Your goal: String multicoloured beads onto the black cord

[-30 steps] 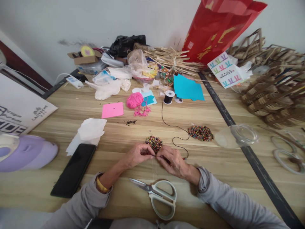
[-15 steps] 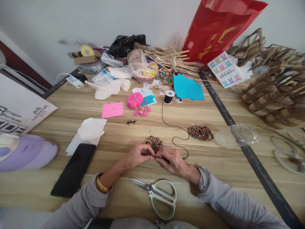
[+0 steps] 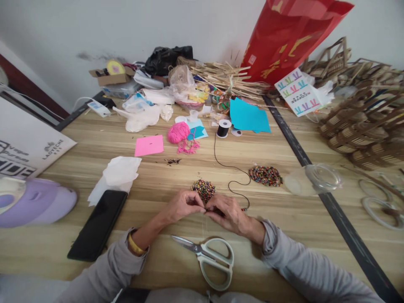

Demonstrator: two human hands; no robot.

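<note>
My left hand [image 3: 184,205] and my right hand [image 3: 229,213] meet at their fingertips, just in front of a pile of small coloured beads [image 3: 204,189]. Both are closed in a pinch on something too small to make out. From a spool of black cord [image 3: 224,128], a black cord [image 3: 232,167] winds across the table to a few beads beside my right hand. Scissors [image 3: 210,259] with pale handles lie below my hands, blades toward the left. A heap of strung beads [image 3: 265,176] rests to the right.
A black phone [image 3: 98,224] lies on the left by white paper [image 3: 120,173]. Pink yarn [image 3: 178,133], a pink card [image 3: 149,145] and blue sheets [image 3: 249,115] are farther back. Woven baskets [image 3: 362,126] and coiled clear tubing [image 3: 324,177] stand on the right.
</note>
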